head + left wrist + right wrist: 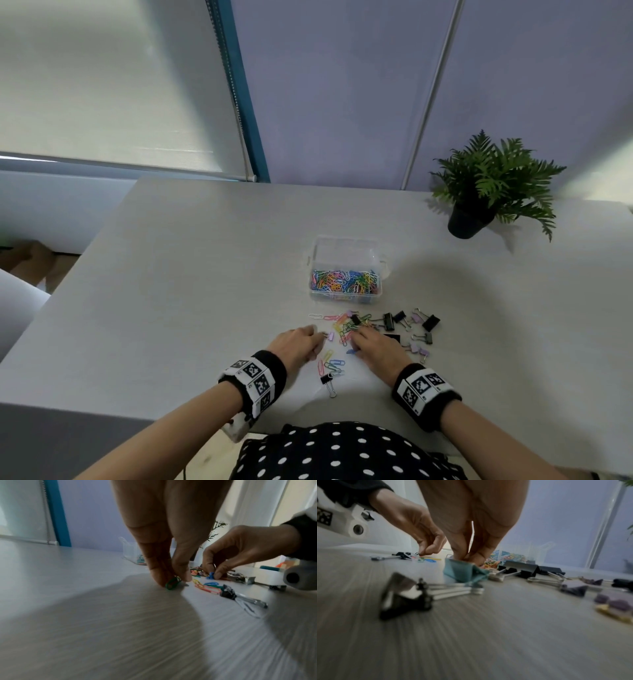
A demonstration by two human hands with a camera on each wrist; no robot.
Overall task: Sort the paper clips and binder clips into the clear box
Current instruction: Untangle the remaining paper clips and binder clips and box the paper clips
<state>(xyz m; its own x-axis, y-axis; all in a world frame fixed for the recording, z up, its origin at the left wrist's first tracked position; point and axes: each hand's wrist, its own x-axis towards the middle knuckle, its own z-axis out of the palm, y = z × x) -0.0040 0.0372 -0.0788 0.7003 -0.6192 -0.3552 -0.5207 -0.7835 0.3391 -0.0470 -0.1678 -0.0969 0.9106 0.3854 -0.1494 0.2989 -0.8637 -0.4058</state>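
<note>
Both hands down on the table (191, 274) rn, working the loose pile just in front of the clear box (345, 270). Box is open, the near part already packed w/ colored paper clips (346, 281), the far part looks empty as far as I can tell.

Left hand (297, 343): thumb and fingers pressed together on a green paper clip (173, 583), clip tip touching the table. Right hand (376, 342): fingertips bunched together on a small blue binder clip (464, 572), pinching it from the top. What exactly they're gripping (handles vs body) is hidden, can't tell.

Leftovers: mixed colored paper clips between the hands, a black binder clip (328, 383) close to my body w/ its wire handles out, more black binder clips (430, 322) and a few lilac ones (419, 350) off to the right.

What could go wrong imo:
- green clip is thin and flat on the table, pinch could slip and it skids away, or drags a neighbour if they're hooked together
- the pile by the right hand is tangled, lifting the blue clip could pull paper clips up w/ it and drop them short of the box
- both hands heading for the box at once = bumping each other or knocking the box, it's light plastic
- blue clip landing in the paper clip part instead of the empty part, so much for sorting
</note>
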